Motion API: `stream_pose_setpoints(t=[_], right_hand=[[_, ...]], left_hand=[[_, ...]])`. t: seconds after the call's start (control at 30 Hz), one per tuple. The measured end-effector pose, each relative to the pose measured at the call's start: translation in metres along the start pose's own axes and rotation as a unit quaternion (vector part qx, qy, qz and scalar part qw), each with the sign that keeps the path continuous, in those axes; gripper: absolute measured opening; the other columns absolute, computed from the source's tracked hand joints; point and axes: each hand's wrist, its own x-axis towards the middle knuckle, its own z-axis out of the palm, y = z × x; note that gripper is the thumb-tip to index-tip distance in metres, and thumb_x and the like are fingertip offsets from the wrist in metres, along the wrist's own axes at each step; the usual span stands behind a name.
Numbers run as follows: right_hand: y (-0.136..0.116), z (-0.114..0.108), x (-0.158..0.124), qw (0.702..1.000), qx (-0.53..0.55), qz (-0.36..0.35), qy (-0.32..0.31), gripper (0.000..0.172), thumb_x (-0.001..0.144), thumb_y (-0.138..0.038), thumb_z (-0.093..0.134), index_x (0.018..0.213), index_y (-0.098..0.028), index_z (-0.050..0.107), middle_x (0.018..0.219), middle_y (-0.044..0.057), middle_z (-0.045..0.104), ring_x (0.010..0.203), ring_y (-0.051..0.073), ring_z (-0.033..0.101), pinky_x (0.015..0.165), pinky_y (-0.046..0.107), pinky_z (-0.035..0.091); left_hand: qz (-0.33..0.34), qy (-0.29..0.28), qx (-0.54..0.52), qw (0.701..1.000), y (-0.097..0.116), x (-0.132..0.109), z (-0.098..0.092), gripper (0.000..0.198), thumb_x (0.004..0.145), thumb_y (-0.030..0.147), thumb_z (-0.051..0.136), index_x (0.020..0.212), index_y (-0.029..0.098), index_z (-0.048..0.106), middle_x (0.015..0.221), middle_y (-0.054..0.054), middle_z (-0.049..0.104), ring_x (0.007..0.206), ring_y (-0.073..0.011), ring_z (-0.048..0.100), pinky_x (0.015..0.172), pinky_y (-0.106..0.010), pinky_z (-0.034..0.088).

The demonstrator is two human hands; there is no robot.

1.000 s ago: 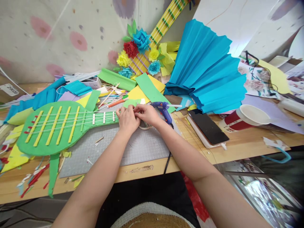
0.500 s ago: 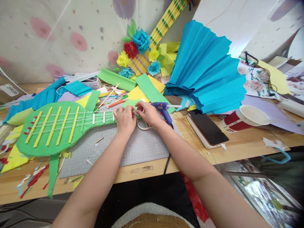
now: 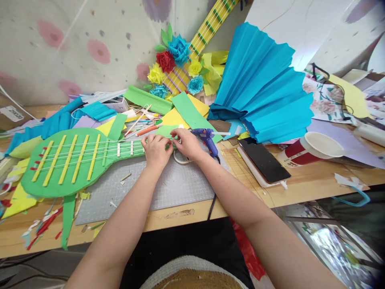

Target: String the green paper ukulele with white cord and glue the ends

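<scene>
A green paper guitar [image 3: 99, 172] lies on the left, with yellow strips across its body, white strips across its neck and white strings running lengthwise. My left hand [image 3: 157, 150] has its bent fingers closed over the far end of the neck. Fingertip to fingertip with it, my right hand [image 3: 188, 143] is pinched at the neck's end. What the right fingers hold is too small and covered to make out. Just right of that hand rests a blue glue gun [image 3: 206, 139] with a white glue stick. Scissors [image 3: 181, 159] lie partly hidden under the right hand.
A grey cutting mat [image 3: 180, 186] lies beneath the hands. Behind are paper scraps [image 3: 191, 114], a yellow guitar with paper flowers [image 3: 180, 52] and a pleated blue paper [image 3: 261, 92]. A phone [image 3: 264, 159] and a paper cup [image 3: 311, 149] stand right.
My left hand has shifted very slightly left along the neck. The right hand stays almost in place, its fingers still pinched; the guitar has not visibly moved.
</scene>
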Motion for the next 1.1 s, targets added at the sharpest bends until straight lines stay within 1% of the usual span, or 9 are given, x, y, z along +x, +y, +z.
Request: stream_pose_setpoints(t=[0.07, 0.13, 0.2, 0.3, 0.4, 0.6, 0.83, 1.1], right_hand=[[0.001, -0.003, -0.003, 1.000, 0.006, -0.015, 0.023, 0.019, 0.080, -0.013, 0.051, 0.096, -0.019, 0.060, 0.103, 0.007, 0.060, 0.097, 0.019, 0.054, 0.081, 0.031, 0.042], [0.003, -0.006, -0.007, 0.999, 0.014, -0.024, 0.032, 0.014, 0.079, -0.015, 0.053, 0.089, -0.019, 0.062, 0.104, 0.007, 0.058, 0.100, 0.019, 0.053, 0.081, 0.030, 0.042], [0.004, -0.009, -0.011, 0.999, 0.021, -0.031, 0.023, 0.009, 0.079, -0.016, 0.055, 0.082, -0.020, 0.063, 0.102, 0.006, 0.057, 0.100, 0.018, 0.052, 0.081, 0.029, 0.043], [0.005, -0.010, -0.014, 1.000, 0.014, -0.025, 0.004, 0.008, 0.079, -0.018, 0.057, 0.078, -0.020, 0.065, 0.100, 0.005, 0.058, 0.100, 0.018, 0.052, 0.084, 0.031, 0.042], [0.006, -0.008, -0.013, 1.000, 0.003, -0.012, -0.002, 0.009, 0.080, -0.020, 0.059, 0.078, -0.021, 0.067, 0.099, 0.005, 0.059, 0.100, 0.018, 0.052, 0.084, 0.032, 0.042], [0.005, -0.009, -0.012, 1.000, -0.015, -0.025, -0.009, 0.010, 0.081, -0.021, 0.061, 0.079, -0.022, 0.070, 0.099, 0.005, 0.060, 0.099, 0.019, 0.051, 0.085, 0.032, 0.042], [-0.001, -0.014, -0.013, 0.998, -0.055, -0.031, -0.029, 0.012, 0.083, -0.024, 0.060, 0.083, -0.021, 0.072, 0.099, 0.005, 0.063, 0.099, 0.020, 0.050, 0.075, 0.031, 0.043], [-0.004, -0.014, -0.013, 0.997, -0.066, -0.030, -0.036, 0.016, 0.086, -0.027, 0.057, 0.084, -0.022, 0.073, 0.099, 0.005, 0.065, 0.100, 0.020, 0.050, 0.074, 0.032, 0.043]], left_hand=[[-0.019, -0.007, -0.009, 1.000, 0.001, 0.001, 0.000, 0.011, 0.077, 0.028, 0.059, 0.069, 0.023, 0.065, 0.082, -0.005, 0.068, 0.096, -0.0270, 0.051, 0.096, -0.049, 0.027], [-0.039, -0.009, -0.018, 0.999, 0.002, 0.002, 0.001, 0.008, 0.074, 0.027, 0.061, 0.068, 0.024, 0.065, 0.085, -0.005, 0.067, 0.099, -0.0274, 0.051, 0.097, -0.049, 0.027], [-0.059, -0.010, -0.027, 0.998, 0.002, 0.002, 0.002, 0.006, 0.071, 0.028, 0.064, 0.067, 0.024, 0.066, 0.091, -0.005, 0.066, 0.102, -0.0281, 0.050, 0.097, -0.050, 0.027], [-0.081, -0.015, -0.041, 0.996, 0.002, 0.003, 0.001, 0.004, 0.068, 0.028, 0.067, 0.066, 0.025, 0.066, 0.099, -0.004, 0.065, 0.106, -0.0287, 0.049, 0.099, -0.050, 0.027], [-0.092, -0.027, -0.058, 0.994, 0.002, 0.003, 0.000, 0.004, 0.069, 0.027, 0.066, 0.065, 0.025, 0.066, 0.100, -0.003, 0.064, 0.108, -0.0280, 0.048, 0.102, -0.050, 0.025], [-0.107, -0.038, -0.073, 0.991, 0.002, 0.005, 0.000, 0.009, 0.071, 0.026, 0.065, 0.063, 0.024, 0.063, 0.098, -0.003, 0.065, 0.108, -0.0267, 0.050, 0.107, -0.051, 0.021], [-0.108, -0.044, -0.067, 0.991, 0.000, 0.005, 0.001, 0.009, 0.074, 0.026, 0.062, 0.066, 0.023, 0.063, 0.103, -0.004, 0.064, 0.111, -0.0278, 0.049, 0.109, -0.051, 0.020], [-0.103, -0.047, -0.070, 0.991, -0.001, 0.005, 0.002, 0.008, 0.075, 0.027, 0.062, 0.068, 0.024, 0.064, 0.104, -0.005, 0.064, 0.112, -0.0285, 0.049, 0.111, -0.053, 0.017]])
